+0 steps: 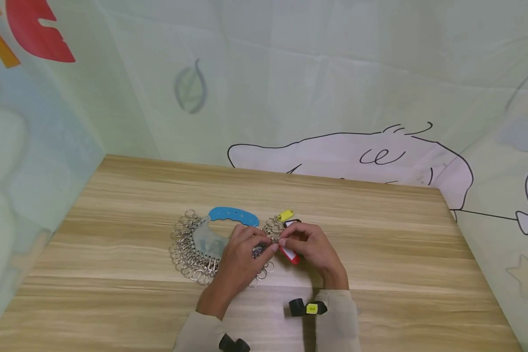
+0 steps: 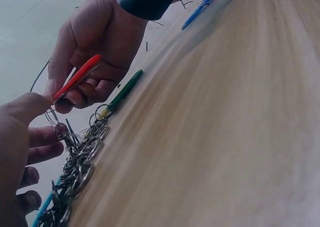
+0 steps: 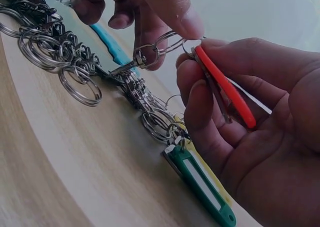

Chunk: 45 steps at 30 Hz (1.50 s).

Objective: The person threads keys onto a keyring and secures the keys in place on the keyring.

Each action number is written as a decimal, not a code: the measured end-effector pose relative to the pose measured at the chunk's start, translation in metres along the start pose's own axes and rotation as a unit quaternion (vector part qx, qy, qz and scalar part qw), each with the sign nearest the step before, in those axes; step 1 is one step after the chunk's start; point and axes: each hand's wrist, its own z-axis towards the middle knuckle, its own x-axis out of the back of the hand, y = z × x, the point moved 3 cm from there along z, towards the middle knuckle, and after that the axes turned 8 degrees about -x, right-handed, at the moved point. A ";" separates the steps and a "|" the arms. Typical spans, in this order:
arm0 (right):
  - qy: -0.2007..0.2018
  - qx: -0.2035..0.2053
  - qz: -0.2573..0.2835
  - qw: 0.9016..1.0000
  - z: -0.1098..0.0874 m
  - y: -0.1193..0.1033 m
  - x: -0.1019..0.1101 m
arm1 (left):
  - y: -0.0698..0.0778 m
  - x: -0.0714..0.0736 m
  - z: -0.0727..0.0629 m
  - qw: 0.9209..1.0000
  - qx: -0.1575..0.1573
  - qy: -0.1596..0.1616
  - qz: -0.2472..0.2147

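Note:
My right hand [image 1: 312,244] pinches a red key tag [image 3: 227,87] at its ring end, between thumb and fingers. Opposite it, my left hand [image 1: 244,252] pinches a metal split ring [image 3: 172,46] that hangs from a small swivel clasp [image 3: 131,64]. The two sets of fingertips almost meet. Under the left hand lies a clear plate [image 1: 204,239] with a blue handle [image 1: 233,214]. Many clasps and split rings [image 1: 189,264] fringe its curved edge, partly hidden by that hand. Below the right hand, a green key tag [image 3: 202,187] hangs from this fringe.
Beyond the hands, a yellow key tag [image 1: 286,215] and a dark-edged tag [image 1: 292,222] lie on the wooden table [image 1: 400,274]. A blue tag [image 2: 197,13] shows farther off in the left wrist view. A printed cloth [image 1: 290,88] walls the table's back and sides.

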 end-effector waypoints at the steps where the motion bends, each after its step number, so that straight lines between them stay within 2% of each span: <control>1: 0.001 -0.002 0.000 1.000 0.000 0.000 0.000 | 0.000 0.000 0.000 1.000 0.000 -0.001 0.001; 6: 0.010 -0.017 -0.001 1.000 0.001 0.002 0.000 | -0.002 0.000 -0.002 1.000 -0.010 0.001 0.011; 13: 0.011 -0.028 -0.006 1.000 0.001 0.002 0.000 | -0.002 -0.001 -0.001 0.998 -0.050 0.023 0.032; 16: 0.008 -0.026 -0.008 1.000 0.002 0.001 0.000 | -0.001 0.000 0.000 0.997 -0.057 0.028 0.032; 45: 0.005 -0.002 -0.005 1.000 0.001 0.001 0.001 | 0.000 0.000 0.000 0.998 -0.056 0.032 0.026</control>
